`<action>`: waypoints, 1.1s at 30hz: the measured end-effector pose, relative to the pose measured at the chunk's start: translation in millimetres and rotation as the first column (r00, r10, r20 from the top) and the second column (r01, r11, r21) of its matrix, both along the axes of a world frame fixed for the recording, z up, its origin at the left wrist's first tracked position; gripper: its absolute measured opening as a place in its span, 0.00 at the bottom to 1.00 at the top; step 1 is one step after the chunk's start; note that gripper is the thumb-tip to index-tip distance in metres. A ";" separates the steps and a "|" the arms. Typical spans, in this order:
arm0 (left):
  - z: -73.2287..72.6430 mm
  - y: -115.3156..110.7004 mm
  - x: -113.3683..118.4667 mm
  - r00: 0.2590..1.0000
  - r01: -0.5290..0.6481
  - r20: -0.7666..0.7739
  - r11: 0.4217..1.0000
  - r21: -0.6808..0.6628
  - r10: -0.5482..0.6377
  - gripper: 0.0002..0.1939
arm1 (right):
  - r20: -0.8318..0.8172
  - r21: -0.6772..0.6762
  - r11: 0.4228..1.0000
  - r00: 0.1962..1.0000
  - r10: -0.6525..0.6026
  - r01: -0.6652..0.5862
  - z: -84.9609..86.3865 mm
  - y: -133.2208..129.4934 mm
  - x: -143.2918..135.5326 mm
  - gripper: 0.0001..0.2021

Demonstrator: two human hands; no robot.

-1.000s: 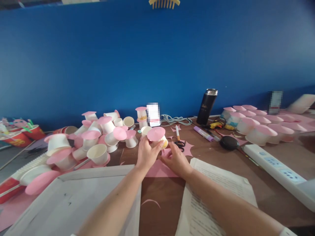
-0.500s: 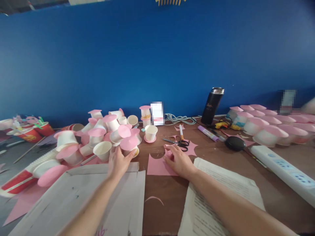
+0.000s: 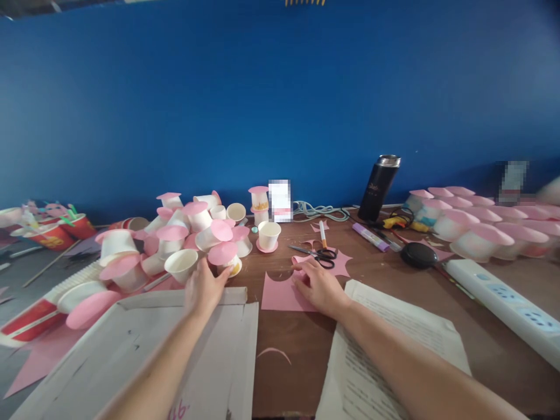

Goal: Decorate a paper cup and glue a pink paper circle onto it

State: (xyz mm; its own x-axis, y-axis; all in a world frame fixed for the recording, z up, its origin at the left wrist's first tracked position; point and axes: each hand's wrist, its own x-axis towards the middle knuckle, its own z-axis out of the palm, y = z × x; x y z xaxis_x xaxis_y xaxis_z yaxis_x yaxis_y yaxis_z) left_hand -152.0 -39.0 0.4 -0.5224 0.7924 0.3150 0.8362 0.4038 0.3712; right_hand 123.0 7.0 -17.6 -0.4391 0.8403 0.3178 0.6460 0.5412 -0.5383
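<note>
My left hand is closed around the lower side of a small white cup with a pink disc on top, at the right front of a pile of similar cups. A yellow mark shows low on that cup. My right hand rests with curled fingers on a pink paper sheet with curved cut-outs; a curled bit of the pink paper is at its fingertips. Black-handled scissors lie just behind it. A white cup stands upright on a pink disc between and beyond my hands.
A white box lid lies front left and a printed paper front right. Farther right are a black bottle, a purple packet, a round black object, a power strip and rows of pink-topped cups.
My left hand has moved slightly left, and the pink-topped cup in its fingers has shifted left with it. My right hand stays almost where it was on the pink paper.
</note>
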 end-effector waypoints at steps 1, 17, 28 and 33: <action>0.5 -1.1 -1.1 1.000 0.018 0.013 1.000 0.013 -0.018 0.27 | 0.001 -0.001 1.000 1.000 -0.002 0.002 0.2 0.0 0.0 0.13; 72.2 3.0 -17.0 0.885 0.109 -0.462 0.989 0.101 -0.051 0.17 | 0.026 -0.009 1.000 1.000 -0.004 0.004 -4.2 2.4 -0.3 0.13; 69.3 50.4 -37.9 0.921 0.117 -0.347 0.975 -0.190 -0.179 0.31 | 0.054 0.003 1.000 0.998 0.028 -0.029 -4.2 4.4 0.2 0.11; 78.9 50.0 -33.6 0.941 0.110 -0.299 0.980 -0.166 -0.156 0.25 | 0.046 0.018 0.999 0.998 0.038 -0.039 -5.3 5.2 0.9 0.11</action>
